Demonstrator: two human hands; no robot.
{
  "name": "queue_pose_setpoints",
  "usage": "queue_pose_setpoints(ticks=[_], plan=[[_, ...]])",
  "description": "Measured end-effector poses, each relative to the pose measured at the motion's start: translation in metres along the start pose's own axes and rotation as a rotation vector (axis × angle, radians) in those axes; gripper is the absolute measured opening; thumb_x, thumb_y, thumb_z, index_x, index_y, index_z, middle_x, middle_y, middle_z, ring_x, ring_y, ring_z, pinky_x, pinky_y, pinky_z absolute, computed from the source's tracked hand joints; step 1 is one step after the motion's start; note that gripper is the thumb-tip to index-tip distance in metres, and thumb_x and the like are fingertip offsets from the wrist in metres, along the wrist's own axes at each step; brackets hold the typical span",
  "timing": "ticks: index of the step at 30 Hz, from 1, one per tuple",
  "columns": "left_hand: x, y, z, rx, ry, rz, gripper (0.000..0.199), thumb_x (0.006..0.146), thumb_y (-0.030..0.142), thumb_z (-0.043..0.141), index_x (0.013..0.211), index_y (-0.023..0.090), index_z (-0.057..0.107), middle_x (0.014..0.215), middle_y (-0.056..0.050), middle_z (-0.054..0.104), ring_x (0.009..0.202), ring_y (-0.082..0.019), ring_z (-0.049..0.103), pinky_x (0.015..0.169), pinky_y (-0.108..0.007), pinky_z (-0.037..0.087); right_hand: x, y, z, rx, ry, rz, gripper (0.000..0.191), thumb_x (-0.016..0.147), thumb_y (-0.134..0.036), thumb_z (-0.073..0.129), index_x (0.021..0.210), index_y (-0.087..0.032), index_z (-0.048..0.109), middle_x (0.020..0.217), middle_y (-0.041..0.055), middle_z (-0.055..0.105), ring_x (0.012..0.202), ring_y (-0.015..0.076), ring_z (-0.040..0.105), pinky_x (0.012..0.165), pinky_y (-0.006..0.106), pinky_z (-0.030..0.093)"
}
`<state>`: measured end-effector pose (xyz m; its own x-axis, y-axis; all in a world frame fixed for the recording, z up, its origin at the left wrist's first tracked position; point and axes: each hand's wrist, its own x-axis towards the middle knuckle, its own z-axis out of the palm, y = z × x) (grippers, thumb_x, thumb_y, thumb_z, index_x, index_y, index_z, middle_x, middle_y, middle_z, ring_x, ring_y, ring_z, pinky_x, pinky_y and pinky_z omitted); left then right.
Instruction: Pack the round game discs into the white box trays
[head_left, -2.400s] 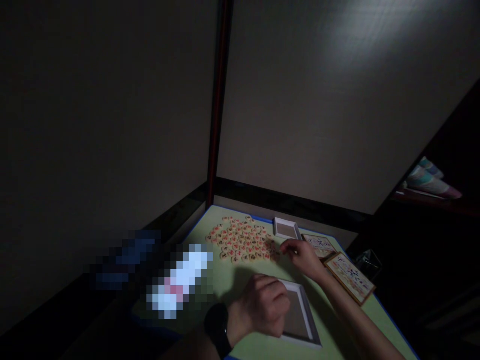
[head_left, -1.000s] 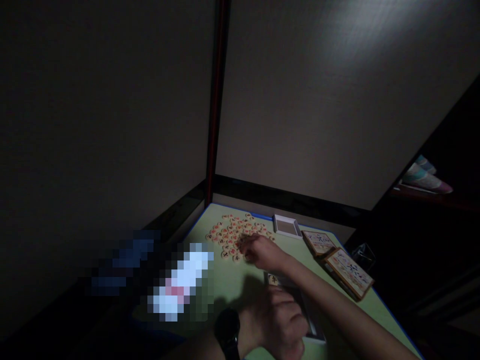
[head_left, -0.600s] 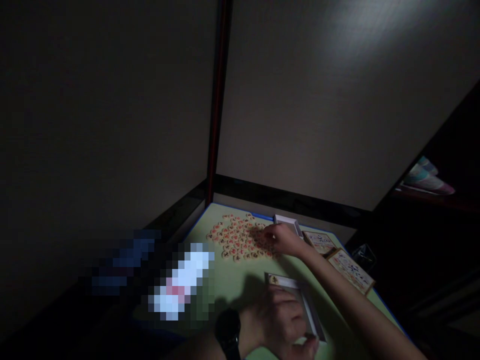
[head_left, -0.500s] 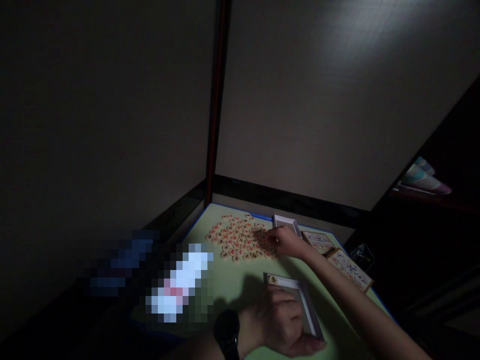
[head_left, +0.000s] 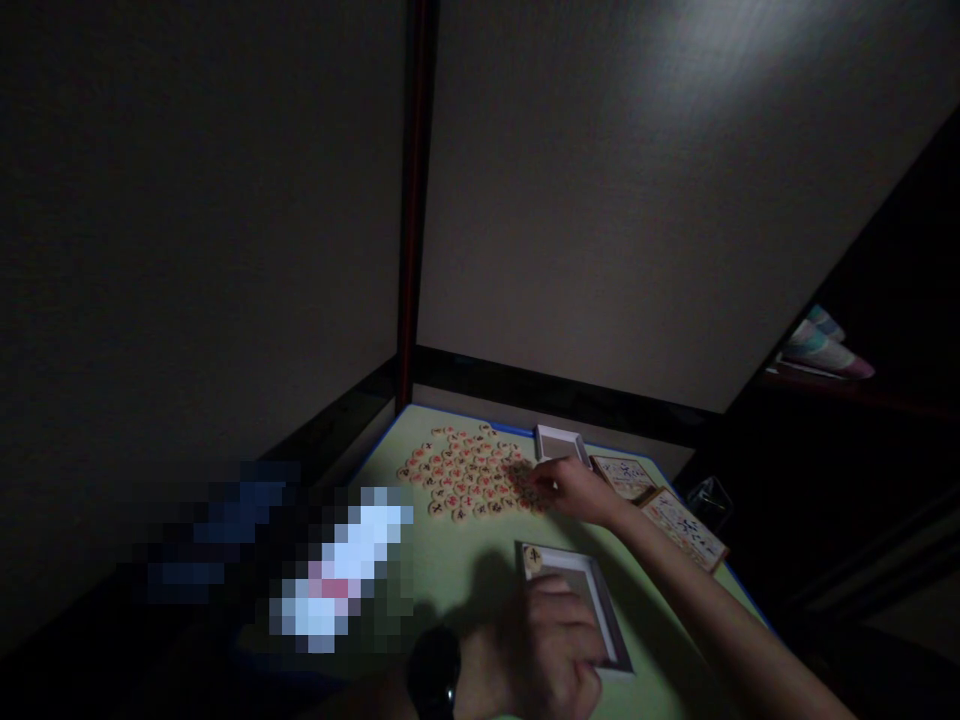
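Bending at the round pieces [head_left: 486, 491]: right hand [head_left: 571, 487]. Curling over the near tray [head_left: 606, 615]: left hand [head_left: 559, 640]. What either grip holds cannot be told.

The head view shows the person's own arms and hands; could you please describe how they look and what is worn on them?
Both the left hand and the right hand are ungloved. A black wristwatch is on the left wrist. The right forearm shows no sleeve; the left is too dark to tell.
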<state>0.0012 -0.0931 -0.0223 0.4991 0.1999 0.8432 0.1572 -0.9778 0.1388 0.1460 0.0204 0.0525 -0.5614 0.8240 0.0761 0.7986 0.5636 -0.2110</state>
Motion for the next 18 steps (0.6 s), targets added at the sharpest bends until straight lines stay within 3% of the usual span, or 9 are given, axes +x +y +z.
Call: queue_pose_setpoints(ticks=[4, 9, 11, 14, 18], plan=[[-0.002, 0.001, -0.001, 0.003, -0.079, -0.046, 0.017, 0.061, 0.011, 0.051, 0.05, 0.018, 0.04, 0.05, 0.006, 0.041, 0.046, -0.007, 0.026, 0.053, -0.024, 0.035, 0.007, -0.004, -0.001, -0.016, -0.004, -0.013, 0.027, 0.071, -0.002, 0.051, 0.076, -0.016, 0.073, 0.072, 0.0028, 0.071, 0.062, 0.0126, 0.057, 0.06, 0.021, 0.035], [0.0, 0.003, -0.003, -0.012, -0.003, -0.048, 0.017, 0.056, 0.012, 0.053, 0.049, 0.018, 0.038, 0.047, 0.005, 0.039, 0.045, -0.007, 0.029, 0.053, -0.023, 0.037, 0.033, -0.005, -0.013, -0.017, 0.06, 0.027, 0.027, 0.072, -0.005, 0.055, 0.083, -0.017, 0.076, 0.078, 0.004, 0.075, 0.067, 0.0144, 0.063, 0.062, 0.021, 0.039], [0.001, 0.005, -0.005, 0.014, -0.067, -0.072, 0.017, 0.055, 0.013, 0.055, 0.05, 0.018, 0.041, 0.048, 0.004, 0.043, 0.045, -0.007, 0.034, 0.059, -0.022, 0.042, 0.048, -0.004, -0.02, -0.042, 0.057, 0.048, 0.028, 0.073, -0.005, 0.055, 0.086, -0.017, 0.076, 0.079, 0.0042, 0.076, 0.069, 0.0148, 0.065, 0.063, 0.021, 0.04], [0.001, 0.006, -0.009, 0.051, -0.224, -0.112, 0.017, 0.066, 0.017, 0.063, 0.056, 0.018, 0.05, 0.054, 0.005, 0.052, 0.051, -0.007, 0.048, 0.066, -0.021, 0.045, 0.072, -0.001, -0.027, -0.074, 0.032, 0.041, 0.028, 0.073, -0.005, 0.056, 0.088, -0.016, 0.077, 0.08, 0.0046, 0.076, 0.071, 0.015, 0.067, 0.065, 0.02, 0.042], [-0.001, 0.005, -0.009, 0.188, -0.31, 0.01, 0.027, 0.076, 0.03, 0.068, 0.056, 0.019, 0.054, 0.057, 0.005, 0.056, 0.06, -0.011, 0.054, 0.065, -0.026, 0.045, 0.101, 0.003, -0.028, -0.104, 0.004, 0.022, 0.028, 0.074, -0.006, 0.057, 0.089, -0.017, 0.079, 0.085, 0.005, 0.078, 0.077, 0.0171, 0.069, 0.067, 0.021, 0.043]])
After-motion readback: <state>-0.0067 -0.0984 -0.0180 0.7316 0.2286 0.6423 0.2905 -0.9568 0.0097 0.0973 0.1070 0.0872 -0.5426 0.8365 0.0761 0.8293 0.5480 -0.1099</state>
